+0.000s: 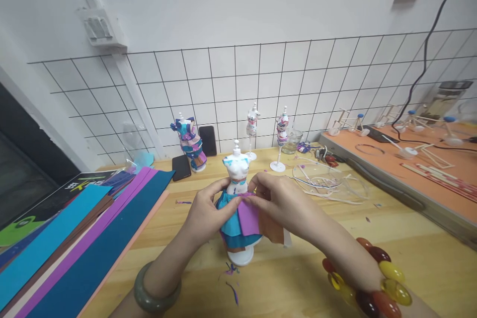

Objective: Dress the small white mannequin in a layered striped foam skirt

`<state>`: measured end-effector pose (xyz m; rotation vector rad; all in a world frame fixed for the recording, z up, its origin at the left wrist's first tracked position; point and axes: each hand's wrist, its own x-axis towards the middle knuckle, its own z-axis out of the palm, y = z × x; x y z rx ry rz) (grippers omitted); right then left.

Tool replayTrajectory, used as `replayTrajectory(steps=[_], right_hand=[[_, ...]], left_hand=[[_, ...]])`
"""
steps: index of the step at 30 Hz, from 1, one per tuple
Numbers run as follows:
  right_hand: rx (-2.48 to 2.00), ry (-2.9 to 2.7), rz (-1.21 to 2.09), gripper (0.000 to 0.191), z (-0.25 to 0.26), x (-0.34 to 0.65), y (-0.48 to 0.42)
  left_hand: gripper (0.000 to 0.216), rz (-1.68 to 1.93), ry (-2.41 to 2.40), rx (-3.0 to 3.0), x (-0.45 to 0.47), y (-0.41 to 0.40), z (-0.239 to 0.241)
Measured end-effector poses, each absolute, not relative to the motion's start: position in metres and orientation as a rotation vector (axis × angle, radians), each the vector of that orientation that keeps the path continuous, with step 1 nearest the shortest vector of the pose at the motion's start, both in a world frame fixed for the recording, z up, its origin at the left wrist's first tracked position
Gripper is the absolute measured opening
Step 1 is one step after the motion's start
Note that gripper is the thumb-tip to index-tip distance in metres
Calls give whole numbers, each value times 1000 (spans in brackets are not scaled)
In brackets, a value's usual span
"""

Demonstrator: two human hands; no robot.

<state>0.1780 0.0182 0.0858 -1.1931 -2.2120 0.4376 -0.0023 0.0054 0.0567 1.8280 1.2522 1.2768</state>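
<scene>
A small white mannequin torso (237, 168) stands upright on a round white base (241, 257). Around its waist hangs a layered skirt (230, 221) in light blue and teal, made of a paper-like material. My left hand (210, 208) is closed round the left side of the waist, its thumb pressing the skirt's top edge. With thumb and fingers, my right hand (278, 201) pinches a purple piece (249, 217) at the waist. A brown piece (273, 228) hangs below my right hand. My right fingertips are partly hidden.
Coloured strips (112, 231) lie at the left. Behind stand a dressed mannequin (192, 141), two smaller mannequins (252, 124) on stands, and two phones (181, 167). Clear tubing (324, 179) lies right of centre, near an orange board (402, 154) with wheeled stick models. Scraps (233, 290) lie in front.
</scene>
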Motion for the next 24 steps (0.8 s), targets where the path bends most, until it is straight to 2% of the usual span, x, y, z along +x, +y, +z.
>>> replayTrajectory(steps=[8,15,24], right_hand=[[-1189,-2320,485,20,89,183,15],[-960,-2347,566,15,93,181,12],[-1090,-2263,493,11,89,178,17]], left_hand=[[26,1273,1297,1837,-3,6,55],[24,1278,1300,1864,-2,5,57],[27,1273,1313,1886,-2,3,59]])
